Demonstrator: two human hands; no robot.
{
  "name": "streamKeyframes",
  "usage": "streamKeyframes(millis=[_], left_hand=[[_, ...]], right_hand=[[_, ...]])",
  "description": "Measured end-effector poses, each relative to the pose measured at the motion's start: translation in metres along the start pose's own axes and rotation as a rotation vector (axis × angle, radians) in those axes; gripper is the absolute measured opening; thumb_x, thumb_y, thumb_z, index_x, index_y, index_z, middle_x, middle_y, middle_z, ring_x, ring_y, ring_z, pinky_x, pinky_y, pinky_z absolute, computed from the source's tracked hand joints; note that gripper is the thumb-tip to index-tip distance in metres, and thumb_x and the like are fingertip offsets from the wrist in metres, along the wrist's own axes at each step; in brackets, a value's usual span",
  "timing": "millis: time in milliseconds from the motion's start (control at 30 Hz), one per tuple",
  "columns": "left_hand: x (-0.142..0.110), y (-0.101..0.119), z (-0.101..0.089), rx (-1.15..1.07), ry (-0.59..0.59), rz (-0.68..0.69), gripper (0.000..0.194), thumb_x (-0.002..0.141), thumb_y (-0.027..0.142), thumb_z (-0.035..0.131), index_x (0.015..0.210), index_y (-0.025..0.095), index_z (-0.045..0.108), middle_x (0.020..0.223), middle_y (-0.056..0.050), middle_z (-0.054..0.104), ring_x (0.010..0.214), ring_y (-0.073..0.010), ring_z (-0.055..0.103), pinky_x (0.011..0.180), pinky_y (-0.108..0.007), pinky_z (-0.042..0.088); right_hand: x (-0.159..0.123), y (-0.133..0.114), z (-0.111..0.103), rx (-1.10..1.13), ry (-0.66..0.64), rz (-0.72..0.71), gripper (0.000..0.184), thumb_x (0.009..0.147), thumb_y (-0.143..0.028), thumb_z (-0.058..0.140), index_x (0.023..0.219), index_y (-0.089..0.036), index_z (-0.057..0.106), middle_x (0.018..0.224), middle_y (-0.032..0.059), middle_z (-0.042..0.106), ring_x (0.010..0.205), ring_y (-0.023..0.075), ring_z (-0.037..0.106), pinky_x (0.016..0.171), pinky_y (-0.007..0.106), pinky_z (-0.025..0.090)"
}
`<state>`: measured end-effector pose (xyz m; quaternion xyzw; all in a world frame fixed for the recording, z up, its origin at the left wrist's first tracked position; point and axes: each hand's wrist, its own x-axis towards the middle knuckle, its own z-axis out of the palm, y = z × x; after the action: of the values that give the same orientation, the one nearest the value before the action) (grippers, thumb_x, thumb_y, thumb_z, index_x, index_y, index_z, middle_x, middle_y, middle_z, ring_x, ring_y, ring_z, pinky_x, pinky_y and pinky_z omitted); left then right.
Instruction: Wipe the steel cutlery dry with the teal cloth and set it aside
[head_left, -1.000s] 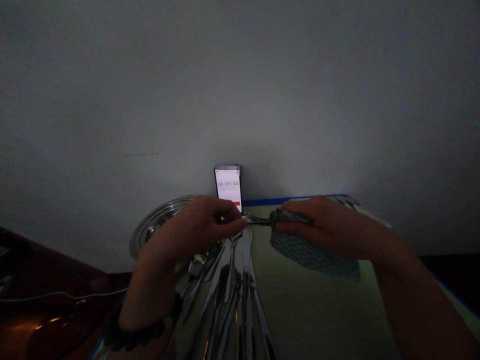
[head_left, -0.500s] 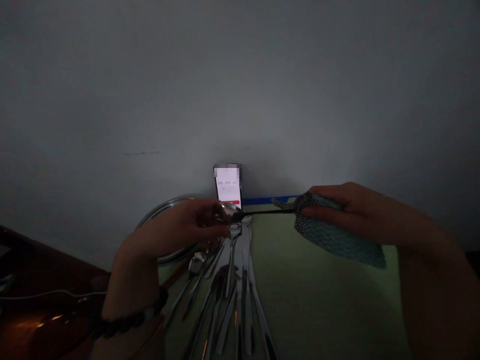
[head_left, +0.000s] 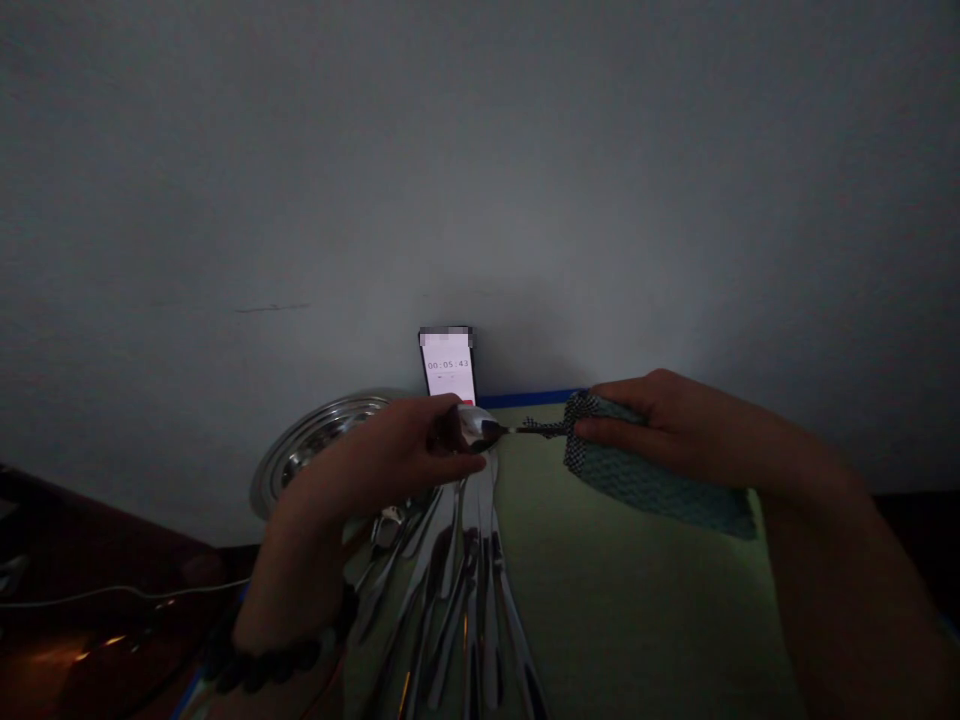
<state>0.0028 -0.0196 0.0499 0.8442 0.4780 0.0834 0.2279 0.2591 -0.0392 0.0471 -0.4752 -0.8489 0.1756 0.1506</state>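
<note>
My left hand point(head_left: 375, 460) is closed on the bowl end of a steel spoon point(head_left: 484, 430), held level above the table. My right hand point(head_left: 667, 425) pinches a teal checked cloth point(head_left: 652, 485) folded round the spoon's handle, so most of the handle is hidden. A dark bead bracelet sits on my left wrist. Below the left hand lie several spoons and other steel cutlery point(head_left: 457, 590) in a row on a pale green mat point(head_left: 637, 620).
A round steel plate point(head_left: 311, 450) stands behind my left hand. A phone point(head_left: 448, 365) showing a timer leans against the grey wall. A dark wooden surface point(head_left: 90, 600) with a white cable lies at the left. The room is dim.
My right hand slid the cloth outward along the spoon handle to the right, then back toward the bowl. The left hand kept hold of the spoon. The timer advanced.
</note>
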Motion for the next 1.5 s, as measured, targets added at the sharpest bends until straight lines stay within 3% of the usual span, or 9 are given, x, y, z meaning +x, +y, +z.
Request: streamKeyframes(millis=[133,333,533,700,900,1133,1333,1500], left_hand=[[0.002,0.006,0.001,-0.01,0.043,0.03,0.024,0.076,0.039,0.06,0.083,0.016,0.057,0.065,0.003,0.057,0.056,-0.0109,0.05,0.051,-0.021,0.035],[0.008,0.015,0.01,-0.057,0.076,0.188,0.02,0.074,0.029,0.062,0.09,0.018,0.057,0.065,0.006,0.057,0.053,-0.0079,0.048,0.051,-0.019,0.035],[0.004,0.02,0.009,0.049,0.112,0.211,0.015,0.075,0.031,0.06,0.084,0.019,0.058,0.059,0.007,0.055,0.047,-0.0066,0.045,0.05,-0.019,0.033],[0.006,0.022,0.014,0.117,0.11,0.209,0.015,0.076,0.033,0.057,0.084,0.019,0.057,0.064,0.004,0.06,0.053,-0.0099,0.052,0.051,-0.021,0.032],[0.014,0.024,0.026,0.04,0.08,0.292,0.012,0.072,0.017,0.053,0.083,0.018,0.058,0.078,-0.001,0.065,0.067,-0.0143,0.058,0.06,-0.024,0.038],[0.016,0.02,0.026,0.033,0.047,0.277,0.018,0.075,0.027,0.055,0.09,0.019,0.061,0.074,0.001,0.063,0.063,-0.0133,0.056,0.057,-0.024,0.036],[0.015,0.014,0.024,0.069,0.048,0.259,0.012,0.073,0.029,0.058,0.074,0.018,0.057,0.061,0.004,0.057,0.054,-0.0094,0.051,0.05,-0.021,0.031],[0.015,0.012,0.024,0.021,0.014,0.262,0.015,0.076,0.032,0.057,0.076,0.018,0.057,0.063,0.004,0.059,0.056,-0.0093,0.053,0.05,-0.02,0.032]], right_hand=[[0.005,-0.007,0.006,-0.031,-0.006,-0.02,0.036,0.089,-0.047,0.041,0.075,-0.019,0.058,0.063,-0.0006,0.059,0.056,0.0117,0.054,0.051,0.023,0.032],[0.012,-0.013,0.012,0.047,-0.042,-0.124,0.031,0.09,-0.041,0.042,0.079,-0.017,0.058,0.067,-0.0006,0.06,0.057,0.0102,0.051,0.053,0.023,0.031],[0.014,-0.013,0.012,0.109,-0.05,-0.158,0.032,0.089,-0.041,0.042,0.076,-0.016,0.055,0.062,-0.0027,0.054,0.054,0.0083,0.046,0.051,0.022,0.03],[0.015,-0.017,0.015,0.12,-0.036,-0.138,0.035,0.09,-0.043,0.04,0.073,-0.016,0.055,0.059,-0.0039,0.052,0.051,0.0074,0.044,0.049,0.021,0.029],[0.017,-0.024,0.021,0.094,0.015,-0.138,0.031,0.09,-0.039,0.041,0.078,-0.018,0.06,0.064,-0.0029,0.058,0.054,0.0082,0.048,0.054,0.022,0.029],[0.017,-0.022,0.02,0.121,-0.027,-0.145,0.03,0.091,-0.039,0.041,0.081,-0.018,0.059,0.073,-0.0004,0.063,0.063,0.0113,0.053,0.058,0.023,0.033],[0.01,-0.024,0.014,0.106,-0.119,-0.171,0.021,0.09,-0.03,0.041,0.083,-0.017,0.056,0.079,0.0015,0.063,0.067,0.0123,0.054,0.059,0.023,0.035],[0.006,-0.025,0.011,0.091,-0.154,-0.194,0.015,0.088,-0.023,0.042,0.083,-0.017,0.055,0.076,0.0006,0.061,0.064,0.0112,0.053,0.058,0.022,0.035]])
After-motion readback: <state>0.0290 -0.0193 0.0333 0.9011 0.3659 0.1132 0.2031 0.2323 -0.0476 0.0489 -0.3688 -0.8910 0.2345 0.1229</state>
